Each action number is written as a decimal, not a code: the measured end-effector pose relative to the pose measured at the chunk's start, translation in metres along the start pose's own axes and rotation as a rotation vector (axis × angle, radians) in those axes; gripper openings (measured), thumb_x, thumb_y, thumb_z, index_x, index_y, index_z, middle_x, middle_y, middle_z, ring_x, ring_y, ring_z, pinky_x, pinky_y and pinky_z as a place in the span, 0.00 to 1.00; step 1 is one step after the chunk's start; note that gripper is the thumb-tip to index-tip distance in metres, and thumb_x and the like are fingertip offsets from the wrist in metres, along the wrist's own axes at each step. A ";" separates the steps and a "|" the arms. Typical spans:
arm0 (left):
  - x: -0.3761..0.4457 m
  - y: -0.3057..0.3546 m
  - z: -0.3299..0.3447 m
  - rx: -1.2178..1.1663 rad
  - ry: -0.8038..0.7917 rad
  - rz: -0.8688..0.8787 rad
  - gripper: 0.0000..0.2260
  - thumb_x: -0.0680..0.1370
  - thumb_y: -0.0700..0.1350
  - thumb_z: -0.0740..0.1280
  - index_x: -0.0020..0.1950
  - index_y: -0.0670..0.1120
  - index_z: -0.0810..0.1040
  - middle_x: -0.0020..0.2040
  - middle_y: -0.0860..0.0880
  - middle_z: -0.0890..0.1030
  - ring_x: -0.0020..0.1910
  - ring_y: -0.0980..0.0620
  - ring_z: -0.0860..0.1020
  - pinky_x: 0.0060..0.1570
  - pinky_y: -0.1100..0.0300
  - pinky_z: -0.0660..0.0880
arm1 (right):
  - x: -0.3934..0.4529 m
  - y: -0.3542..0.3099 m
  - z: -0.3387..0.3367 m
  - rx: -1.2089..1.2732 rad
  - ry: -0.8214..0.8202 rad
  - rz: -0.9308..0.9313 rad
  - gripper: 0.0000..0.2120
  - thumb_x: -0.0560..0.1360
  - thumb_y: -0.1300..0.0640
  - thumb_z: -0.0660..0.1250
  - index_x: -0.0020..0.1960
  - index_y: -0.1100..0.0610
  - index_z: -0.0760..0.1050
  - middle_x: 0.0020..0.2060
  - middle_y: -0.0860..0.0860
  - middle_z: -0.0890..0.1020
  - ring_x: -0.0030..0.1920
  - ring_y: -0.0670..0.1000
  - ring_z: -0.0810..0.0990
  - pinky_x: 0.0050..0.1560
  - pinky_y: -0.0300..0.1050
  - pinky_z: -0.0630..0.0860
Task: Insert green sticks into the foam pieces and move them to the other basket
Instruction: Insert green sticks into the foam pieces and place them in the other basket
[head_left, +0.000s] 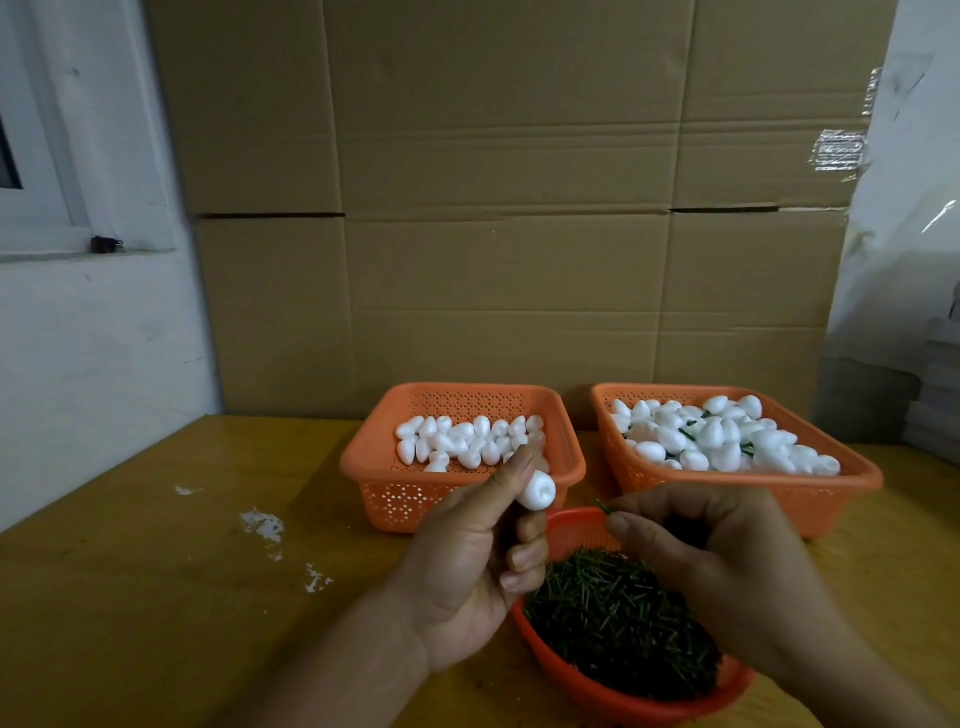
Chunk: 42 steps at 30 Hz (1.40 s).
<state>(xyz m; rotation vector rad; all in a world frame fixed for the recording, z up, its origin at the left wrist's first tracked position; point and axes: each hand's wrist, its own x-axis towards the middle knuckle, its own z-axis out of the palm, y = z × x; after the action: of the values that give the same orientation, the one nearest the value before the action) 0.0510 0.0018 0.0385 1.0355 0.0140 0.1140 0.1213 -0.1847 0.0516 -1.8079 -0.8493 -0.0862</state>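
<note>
foam piece (537, 491) sits pinched in the left hand (467, 566) above the left basket (462, 467); the right hand (717, 561) pinches a green stick (602, 507) over the stick bowl (639, 696). insertion looks next: align tip with foam, push, then drop in the right basket (737, 462).

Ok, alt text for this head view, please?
A left hand holds a white foam piece while the right hand pinches a green stick above a bowl of sticks; two orange baskets of foam pieces sit behind.
</note>
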 end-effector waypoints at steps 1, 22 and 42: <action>0.000 0.000 0.000 0.005 0.006 0.001 0.12 0.72 0.56 0.74 0.40 0.48 0.79 0.33 0.49 0.69 0.26 0.56 0.66 0.23 0.66 0.62 | -0.001 -0.002 0.001 0.047 -0.004 -0.017 0.02 0.69 0.52 0.74 0.40 0.47 0.86 0.32 0.47 0.85 0.30 0.42 0.81 0.30 0.31 0.74; -0.005 -0.003 0.005 0.192 0.031 0.052 0.16 0.70 0.61 0.71 0.33 0.49 0.76 0.28 0.49 0.66 0.24 0.56 0.63 0.24 0.64 0.56 | -0.013 -0.009 0.022 0.019 0.071 -0.200 0.06 0.69 0.49 0.72 0.46 0.41 0.84 0.31 0.43 0.85 0.25 0.41 0.78 0.25 0.30 0.70; -0.006 -0.006 0.008 0.323 0.073 0.123 0.18 0.69 0.60 0.71 0.36 0.46 0.75 0.28 0.50 0.66 0.24 0.56 0.62 0.23 0.64 0.57 | -0.015 -0.011 0.025 -0.314 0.205 -0.423 0.09 0.67 0.63 0.79 0.44 0.51 0.87 0.34 0.42 0.84 0.33 0.42 0.81 0.32 0.39 0.76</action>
<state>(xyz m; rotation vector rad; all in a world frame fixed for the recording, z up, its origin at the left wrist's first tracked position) 0.0465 -0.0086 0.0371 1.3541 0.0361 0.2683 0.0957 -0.1690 0.0429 -1.8370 -1.1016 -0.6989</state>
